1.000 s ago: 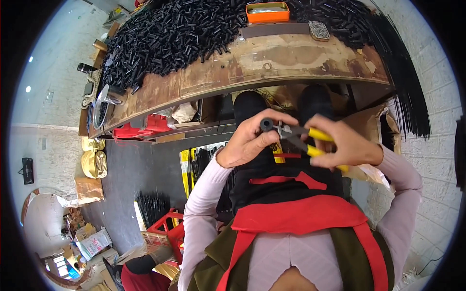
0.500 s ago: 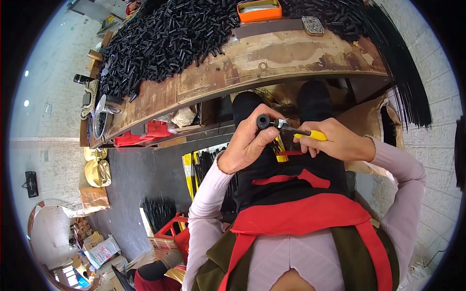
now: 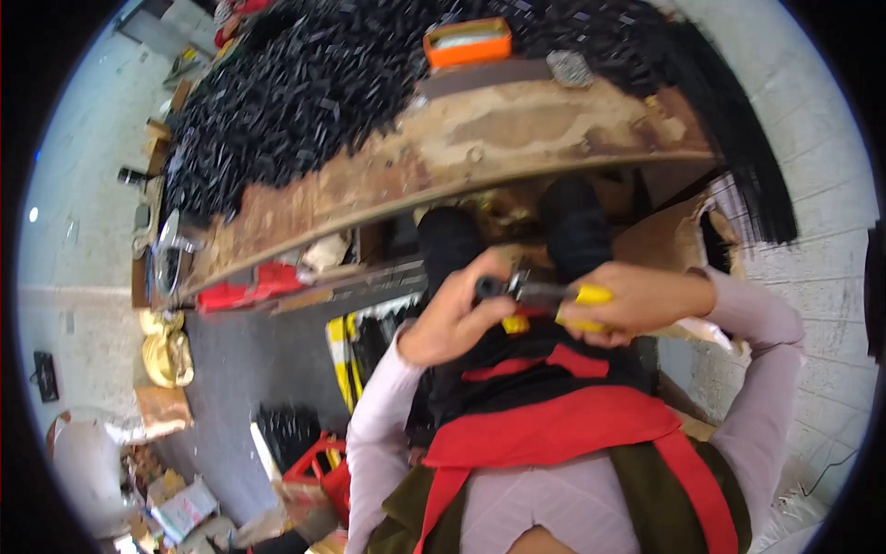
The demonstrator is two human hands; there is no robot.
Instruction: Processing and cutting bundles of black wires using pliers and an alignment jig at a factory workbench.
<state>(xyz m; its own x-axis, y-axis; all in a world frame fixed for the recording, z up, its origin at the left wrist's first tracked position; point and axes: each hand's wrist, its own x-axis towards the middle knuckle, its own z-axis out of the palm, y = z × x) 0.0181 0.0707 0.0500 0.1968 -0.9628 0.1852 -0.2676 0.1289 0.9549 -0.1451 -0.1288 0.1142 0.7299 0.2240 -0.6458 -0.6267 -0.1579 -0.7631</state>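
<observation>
My left hand (image 3: 449,323) is closed round a short black tube (image 3: 489,288), its round open end facing up between thumb and fingers. My right hand (image 3: 651,297) grips a pair of pliers (image 3: 592,295) by the yellow handles. Their metal jaws reach left to the tube's side; blur hides whether they bite on it or on a small part there. Both hands are in front of my lap, over the black trousers and a red-edged apron (image 3: 554,427).
Ahead is a worn wooden bench (image 3: 480,129) with a large heap of short black tubes (image 3: 305,102). On it sit an orange tin (image 3: 468,57) and a grey speckled block (image 3: 569,68). Long black rods (image 3: 752,157) hang over its right end. A red stool (image 3: 323,471) stands lower left.
The whole view has shifted a little left and blurred. The yellow handles now show spread apart, where before they looked closer together. Both hands keep hold of the tube and the pliers.
</observation>
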